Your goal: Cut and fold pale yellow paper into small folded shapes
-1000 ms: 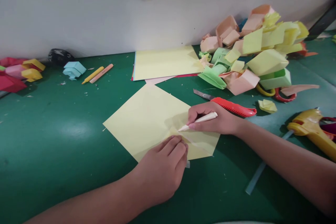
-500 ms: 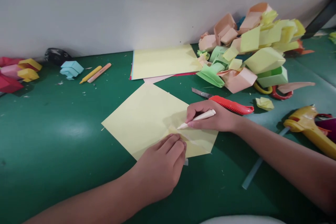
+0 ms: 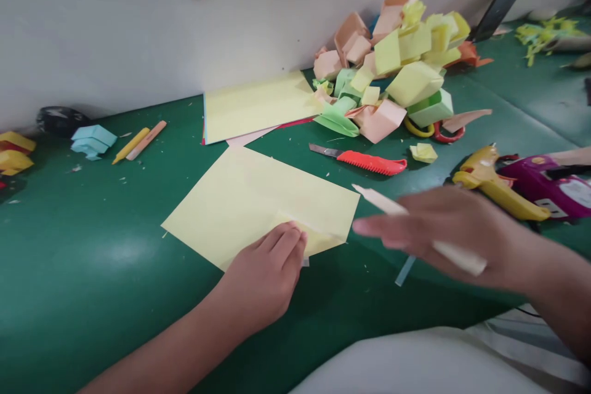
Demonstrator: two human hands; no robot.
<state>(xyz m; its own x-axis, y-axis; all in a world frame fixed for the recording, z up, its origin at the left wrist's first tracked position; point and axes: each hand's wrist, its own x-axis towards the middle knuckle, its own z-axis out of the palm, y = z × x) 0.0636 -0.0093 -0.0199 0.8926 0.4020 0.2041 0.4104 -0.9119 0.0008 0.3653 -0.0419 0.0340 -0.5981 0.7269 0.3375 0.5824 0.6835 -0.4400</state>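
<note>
A pale yellow sheet of paper (image 3: 221, 197) lies flat and askew on the green table, a small folded or layered patch showing near its lower right edge. My left hand (image 3: 263, 271) presses that edge with its fingers bunched together; what the fingertips pinch is partly hidden. A small whitish end (image 3: 305, 262) pokes out beneath the hand. Off the sheet's right corner, my right hand (image 3: 447, 234) is raised and blurred by motion. It holds a cream pen-like stick (image 3: 378, 201), pointed tip toward the paper.
A red-handled craft knife (image 3: 373, 162) lies behind the sheet, blade exposed. Folded paper pieces (image 3: 392, 68) pile up at the back right, near scissors (image 3: 450, 129). Yellow (image 3: 503, 188) and purple (image 3: 535, 181) glue guns lie right. Behind are stacked paper (image 3: 258, 104) and two crayon-like sticks (image 3: 132, 146).
My right hand has lifted off the paper and swung right toward me, still holding the cream stick. My left hand stays on the sheet. The view has turned to the right.
</note>
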